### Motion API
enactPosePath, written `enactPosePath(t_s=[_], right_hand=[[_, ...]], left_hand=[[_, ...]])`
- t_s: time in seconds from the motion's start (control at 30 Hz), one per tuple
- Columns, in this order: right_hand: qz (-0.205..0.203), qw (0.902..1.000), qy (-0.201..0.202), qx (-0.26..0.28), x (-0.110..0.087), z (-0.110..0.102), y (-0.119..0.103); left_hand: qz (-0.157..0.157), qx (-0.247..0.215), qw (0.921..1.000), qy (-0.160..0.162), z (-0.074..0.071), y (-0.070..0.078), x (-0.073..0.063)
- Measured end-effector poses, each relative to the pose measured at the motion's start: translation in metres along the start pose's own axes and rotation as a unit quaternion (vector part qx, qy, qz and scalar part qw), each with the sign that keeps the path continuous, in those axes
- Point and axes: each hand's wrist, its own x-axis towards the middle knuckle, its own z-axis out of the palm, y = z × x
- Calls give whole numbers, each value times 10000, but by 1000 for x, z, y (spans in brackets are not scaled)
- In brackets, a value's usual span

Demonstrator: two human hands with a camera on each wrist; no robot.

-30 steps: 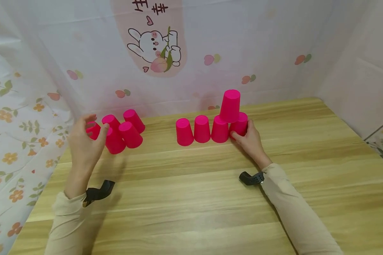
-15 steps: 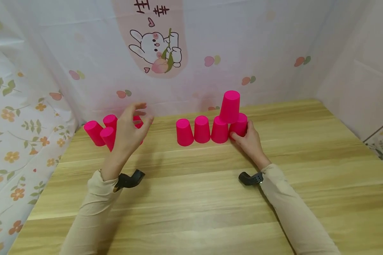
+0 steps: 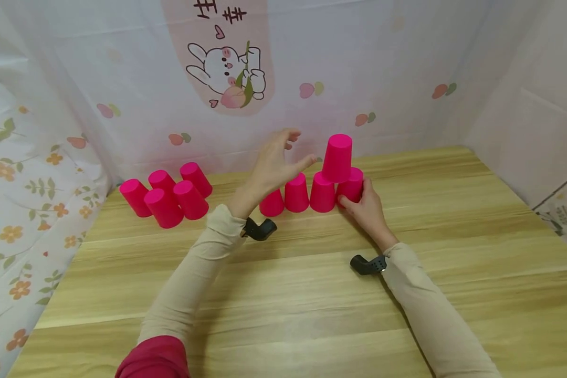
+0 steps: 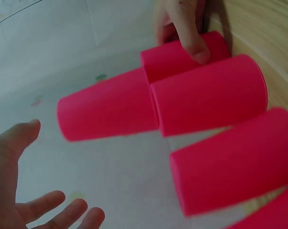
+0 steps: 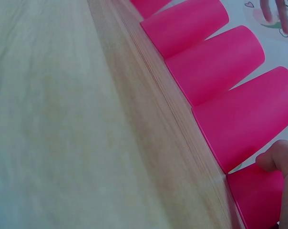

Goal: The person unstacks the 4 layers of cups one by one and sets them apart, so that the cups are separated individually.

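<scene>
Several upside-down pink plastic cups stand in a row on the table, with one more pink cup (image 3: 337,159) perched across the two at the right end. My right hand (image 3: 368,210) grips the rightmost row cup (image 3: 350,185), thumb on its near side and the other fingers mostly hidden behind. Above the left part of the row hovers my left hand (image 3: 270,168), empty, thumb and fingers spread apart. It partly covers the leftmost row cup (image 3: 271,205). In the left wrist view, a gap separates the left thumb from the perched cup (image 4: 106,107).
A cluster of several upside-down pink cups (image 3: 164,210) stands at the table's left back. The wooden table (image 3: 283,315) meets a patterned white curtain (image 3: 331,63) behind it. Both wrists wear a black camera mount (image 3: 260,229).
My left hand has swept right from the left cluster, past its cups, to beside the perched cup, still empty. My right hand has stayed on the end cup.
</scene>
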Motion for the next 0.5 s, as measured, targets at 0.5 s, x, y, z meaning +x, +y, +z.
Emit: enactPosePath(t_s=[0.5], right_hand=[[-40, 10000, 44, -10, -2, 0, -2]], left_hand=[[235, -316, 9990, -200, 55, 22, 24]])
